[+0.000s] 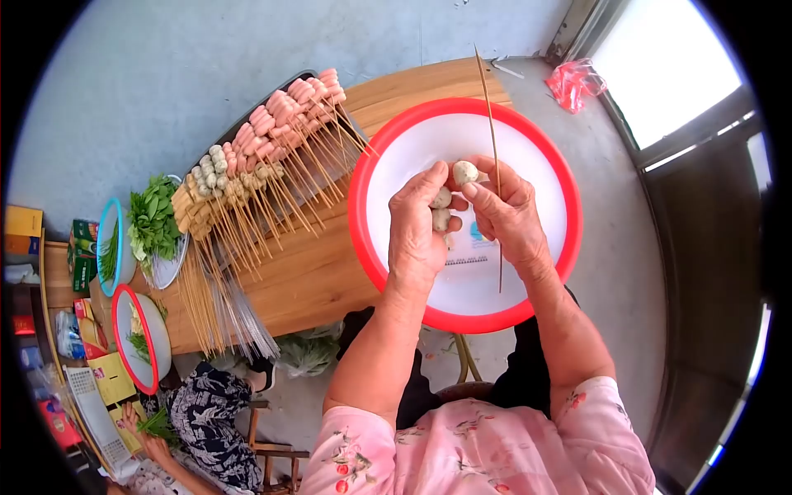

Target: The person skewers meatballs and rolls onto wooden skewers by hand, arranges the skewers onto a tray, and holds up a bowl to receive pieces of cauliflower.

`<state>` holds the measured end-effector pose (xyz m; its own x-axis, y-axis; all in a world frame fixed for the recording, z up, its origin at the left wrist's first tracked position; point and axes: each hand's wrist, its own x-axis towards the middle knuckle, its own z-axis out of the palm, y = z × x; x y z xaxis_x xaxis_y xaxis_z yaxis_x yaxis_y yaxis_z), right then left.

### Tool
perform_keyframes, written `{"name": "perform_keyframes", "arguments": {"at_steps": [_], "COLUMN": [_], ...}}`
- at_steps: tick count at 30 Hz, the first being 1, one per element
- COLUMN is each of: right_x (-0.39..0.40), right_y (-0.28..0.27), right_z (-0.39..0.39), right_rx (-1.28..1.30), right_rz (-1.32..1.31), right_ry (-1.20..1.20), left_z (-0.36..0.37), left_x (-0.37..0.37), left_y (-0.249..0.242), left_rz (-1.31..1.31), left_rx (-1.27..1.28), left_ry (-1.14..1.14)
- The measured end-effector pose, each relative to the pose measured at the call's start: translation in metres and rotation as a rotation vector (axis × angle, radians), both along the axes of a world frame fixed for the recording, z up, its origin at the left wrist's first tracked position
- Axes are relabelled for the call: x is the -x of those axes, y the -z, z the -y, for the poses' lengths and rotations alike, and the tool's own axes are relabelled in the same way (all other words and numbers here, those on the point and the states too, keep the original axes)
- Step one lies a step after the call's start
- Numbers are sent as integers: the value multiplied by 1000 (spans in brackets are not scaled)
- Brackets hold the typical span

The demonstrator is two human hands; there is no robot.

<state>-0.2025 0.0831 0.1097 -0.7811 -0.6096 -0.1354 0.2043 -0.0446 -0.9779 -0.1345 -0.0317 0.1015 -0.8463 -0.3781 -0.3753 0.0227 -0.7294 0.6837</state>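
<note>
Above a white basin with a red rim (356,216), my two hands are close together. My left hand (415,221) is closed around pale, speckled meatballs (441,198), two of them showing between thumb and fingers. Another speckled meatball (465,172) sits between the fingertips of both hands. In my right hand (513,213) is a long thin bamboo skewer (487,103), roughly upright in the view and passing behind the fingers. Whether its tip touches any meatball cannot be made out.
Left on the wooden table (330,256), a tray holds stacked skewers of pink sausage pieces (280,107), speckled balls and tan pieces (194,214). Leafy greens (154,210) and baskets stand beyond. A co-worker's hand (148,441) is at lower left. A red plastic bag (573,85) lies on the floor.
</note>
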Motion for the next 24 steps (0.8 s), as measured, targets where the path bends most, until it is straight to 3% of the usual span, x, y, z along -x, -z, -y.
{"name": "perform_keyframes", "arguments": {"at_steps": [5, 7, 11, 13, 16, 21, 24], "right_x": [2, 4, 3, 2, 0, 0, -8], "right_y": [0, 2, 12, 6, 1, -1, -6], "right_z": [4, 7, 9, 4, 2, -4, -7], "right_rx": [18, -11, 90, -89, -24, -102, -111], "right_rz": [36, -129, -124, -315, -210, -271, -179], "right_ry": [24, 38, 81, 98, 175, 105, 67], "left_z": [-4, -2, -3, -2, 4, 17, 20], "left_x": [3, 5, 10, 11, 11, 9, 9], "left_y": [-4, -4, 1, 3, 2, 2, 1], "left_rz": [-31, -55, -85, -66, -87, -241, -235], "left_rx": [66, 47, 82, 73, 10, -13, -5], "left_ry": [-15, -31, 1, -7, -53, -140, -174]}}
